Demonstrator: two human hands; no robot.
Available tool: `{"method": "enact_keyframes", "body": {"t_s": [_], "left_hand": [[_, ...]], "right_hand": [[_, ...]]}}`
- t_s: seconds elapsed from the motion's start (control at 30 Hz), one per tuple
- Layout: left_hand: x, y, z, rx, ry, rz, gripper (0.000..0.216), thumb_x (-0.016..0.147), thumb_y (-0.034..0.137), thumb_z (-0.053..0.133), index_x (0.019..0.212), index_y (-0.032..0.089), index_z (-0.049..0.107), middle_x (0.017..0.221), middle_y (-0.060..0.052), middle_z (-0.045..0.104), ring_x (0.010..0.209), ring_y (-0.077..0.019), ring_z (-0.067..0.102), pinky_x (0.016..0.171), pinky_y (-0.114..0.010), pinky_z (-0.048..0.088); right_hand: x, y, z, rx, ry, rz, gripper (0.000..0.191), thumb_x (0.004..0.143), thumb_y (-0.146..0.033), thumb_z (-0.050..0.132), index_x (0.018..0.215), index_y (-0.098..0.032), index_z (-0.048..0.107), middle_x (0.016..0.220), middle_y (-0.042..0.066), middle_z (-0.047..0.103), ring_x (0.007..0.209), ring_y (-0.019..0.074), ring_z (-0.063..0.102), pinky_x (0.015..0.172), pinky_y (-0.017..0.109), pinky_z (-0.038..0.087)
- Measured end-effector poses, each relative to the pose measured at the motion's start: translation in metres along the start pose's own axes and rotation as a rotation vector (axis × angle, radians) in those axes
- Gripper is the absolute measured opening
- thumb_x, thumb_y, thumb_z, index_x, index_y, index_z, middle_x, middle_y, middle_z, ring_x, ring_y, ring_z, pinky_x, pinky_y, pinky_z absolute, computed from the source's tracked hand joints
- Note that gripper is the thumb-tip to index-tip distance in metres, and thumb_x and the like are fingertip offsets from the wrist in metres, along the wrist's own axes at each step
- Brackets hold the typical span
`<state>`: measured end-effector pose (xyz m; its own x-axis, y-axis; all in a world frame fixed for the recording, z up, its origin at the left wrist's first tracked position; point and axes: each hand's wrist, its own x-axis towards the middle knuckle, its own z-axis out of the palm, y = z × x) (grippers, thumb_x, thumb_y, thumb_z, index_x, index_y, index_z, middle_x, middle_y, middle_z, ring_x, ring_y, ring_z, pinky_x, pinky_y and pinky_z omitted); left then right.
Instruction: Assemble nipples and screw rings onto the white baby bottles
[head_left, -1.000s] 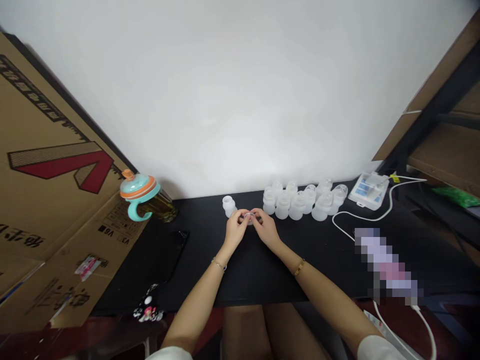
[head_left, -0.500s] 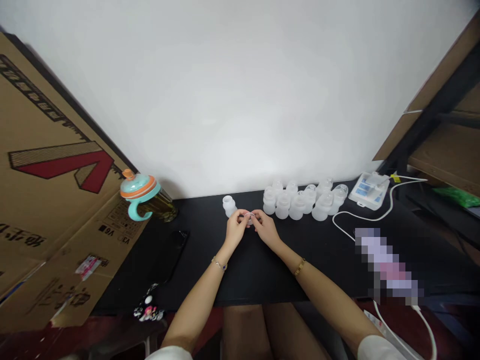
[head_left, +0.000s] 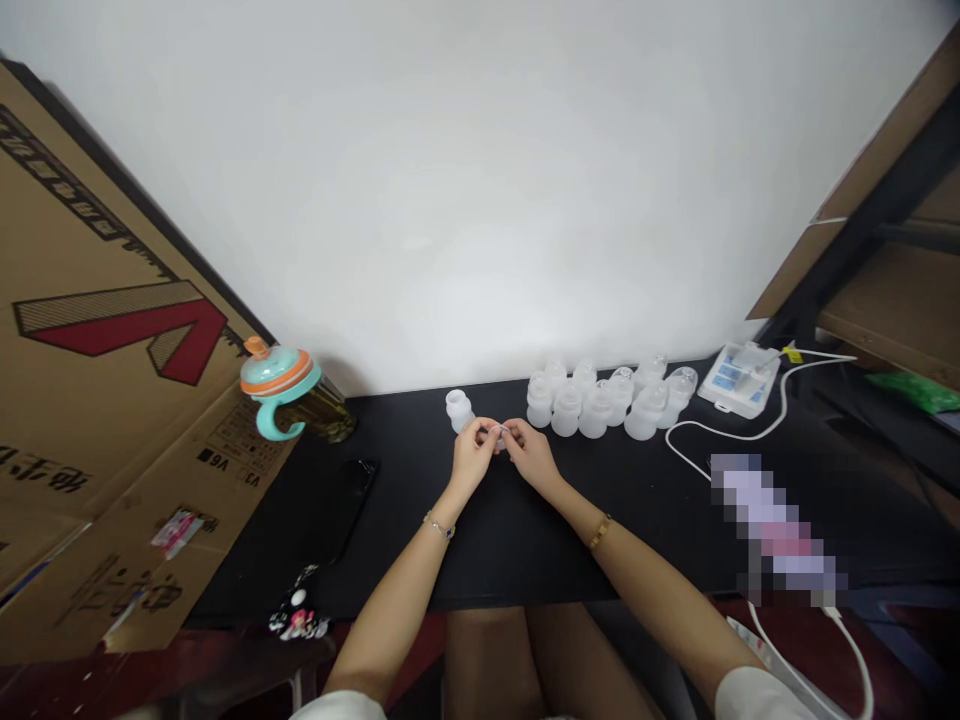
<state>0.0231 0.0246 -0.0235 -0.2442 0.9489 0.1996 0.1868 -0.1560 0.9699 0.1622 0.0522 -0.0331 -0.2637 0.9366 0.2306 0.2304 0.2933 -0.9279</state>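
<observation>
My left hand (head_left: 474, 448) and my right hand (head_left: 529, 450) meet over the middle of the black table (head_left: 517, 540). Between their fingertips is a small pale round piece (head_left: 499, 436), pinched from both sides; the fingers cover most of it, so its exact kind does not show. Just behind my left hand stands a white plastic bottle (head_left: 457, 405), uncapped at the top, its lower part hidden by the hand. To the right, a group of small frosted bottles (head_left: 594, 412) stands close together, several with clear domed tops.
A jug with a turquoise and orange lid (head_left: 279, 370) stands at the left by a large cardboard box (head_left: 112, 350). A black phone (head_left: 341, 510) with a charm lies nearer. At the right are a white plastic case (head_left: 739, 380), a white cable (head_left: 784, 400) and a blurred-out object (head_left: 776, 530).
Almost nothing differs. Both hands stay in place around the small pale piece, with only a slight shift of the fingers.
</observation>
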Motion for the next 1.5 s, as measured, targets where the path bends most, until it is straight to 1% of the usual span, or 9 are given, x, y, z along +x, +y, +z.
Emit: {"method": "enact_keyframes", "body": {"t_s": [0.47, 0.63, 0.87, 1.03, 1.1, 1.2, 1.33, 1.43, 1.5], "left_hand": [[-0.001, 0.001, 0.000, 0.067, 0.008, 0.052, 0.022, 0.086, 0.041, 0.068, 0.086, 0.019, 0.067, 0.082, -0.002, 0.066, 0.061, -0.0121, 0.061, 0.054, -0.023, 0.055], [-0.001, 0.001, 0.000, 0.079, 0.008, 0.060, 0.023, 0.086, 0.042, 0.068, 0.084, 0.019, 0.067, 0.083, -0.002, 0.066, 0.064, -0.0127, 0.061, 0.056, -0.023, 0.053], [-0.001, 0.000, -0.002, 0.134, 0.004, 0.113, 0.017, 0.087, 0.036, 0.066, 0.085, 0.019, 0.066, 0.085, -0.003, 0.065, 0.066, -0.0127, 0.060, 0.058, -0.022, 0.051], [-0.002, -0.001, 0.000, 0.147, 0.007, 0.111, 0.017, 0.089, 0.036, 0.065, 0.088, 0.019, 0.066, 0.089, -0.003, 0.065, 0.069, -0.0131, 0.061, 0.058, -0.022, 0.052], [-0.004, -0.001, 0.002, 0.134, 0.033, 0.104, 0.018, 0.090, 0.037, 0.065, 0.088, 0.019, 0.066, 0.091, -0.004, 0.066, 0.070, -0.0133, 0.062, 0.060, -0.023, 0.053], [-0.005, 0.001, 0.003, 0.070, 0.064, 0.072, 0.021, 0.090, 0.040, 0.065, 0.093, 0.020, 0.065, 0.096, -0.004, 0.067, 0.071, -0.0135, 0.064, 0.063, -0.025, 0.057], [-0.007, 0.006, 0.002, 0.052, 0.030, 0.064, 0.025, 0.093, 0.043, 0.061, 0.105, 0.021, 0.066, 0.105, -0.005, 0.068, 0.072, -0.0137, 0.066, 0.064, -0.026, 0.059], [-0.008, 0.009, 0.002, 0.101, 0.027, 0.094, 0.025, 0.093, 0.044, 0.061, 0.102, 0.021, 0.068, 0.103, -0.006, 0.069, 0.071, -0.0133, 0.065, 0.061, -0.024, 0.057], [-0.009, 0.010, 0.003, 0.082, 0.035, 0.100, 0.027, 0.093, 0.045, 0.063, 0.102, 0.020, 0.067, 0.100, -0.006, 0.070, 0.071, -0.0131, 0.065, 0.063, -0.024, 0.057]], "right_hand": [[0.001, 0.002, 0.001, -0.030, -0.004, -0.016, 0.024, 0.093, -0.041, 0.052, 0.098, -0.022, 0.067, 0.080, 0.003, 0.072, 0.062, 0.0177, 0.066, 0.055, 0.026, 0.051], [0.001, 0.003, 0.001, -0.038, -0.005, -0.032, 0.025, 0.094, -0.040, 0.051, 0.099, -0.022, 0.067, 0.080, 0.003, 0.073, 0.062, 0.0184, 0.066, 0.056, 0.027, 0.051], [0.001, 0.003, -0.001, -0.087, 0.008, -0.089, 0.024, 0.094, -0.039, 0.051, 0.097, -0.022, 0.068, 0.081, 0.004, 0.074, 0.067, 0.0196, 0.067, 0.063, 0.029, 0.050], [0.001, 0.002, -0.002, -0.044, 0.012, -0.033, 0.024, 0.092, -0.040, 0.053, 0.097, -0.022, 0.069, 0.081, 0.004, 0.074, 0.065, 0.0192, 0.066, 0.060, 0.028, 0.050], [0.001, -0.001, -0.002, -0.019, 0.005, -0.004, 0.024, 0.091, -0.040, 0.053, 0.099, -0.023, 0.069, 0.082, 0.003, 0.074, 0.064, 0.0186, 0.065, 0.058, 0.027, 0.050], [-0.002, -0.007, -0.002, -0.013, -0.015, -0.025, 0.027, 0.092, -0.039, 0.053, 0.106, -0.022, 0.070, 0.089, 0.003, 0.075, 0.063, 0.0170, 0.064, 0.059, 0.028, 0.050], [-0.004, -0.011, -0.003, -0.015, 0.027, -0.048, 0.035, 0.092, -0.040, 0.053, 0.116, -0.020, 0.069, 0.096, 0.006, 0.074, 0.062, 0.0159, 0.062, 0.063, 0.029, 0.053], [-0.002, -0.010, -0.003, 0.002, 0.069, -0.036, 0.039, 0.092, -0.040, 0.052, 0.120, -0.018, 0.068, 0.099, 0.008, 0.072, 0.062, 0.0155, 0.061, 0.062, 0.030, 0.054], [-0.001, -0.009, -0.003, 0.016, 0.074, -0.032, 0.039, 0.091, -0.039, 0.052, 0.118, -0.018, 0.069, 0.102, 0.008, 0.071, 0.061, 0.0151, 0.060, 0.060, 0.029, 0.054]]}}
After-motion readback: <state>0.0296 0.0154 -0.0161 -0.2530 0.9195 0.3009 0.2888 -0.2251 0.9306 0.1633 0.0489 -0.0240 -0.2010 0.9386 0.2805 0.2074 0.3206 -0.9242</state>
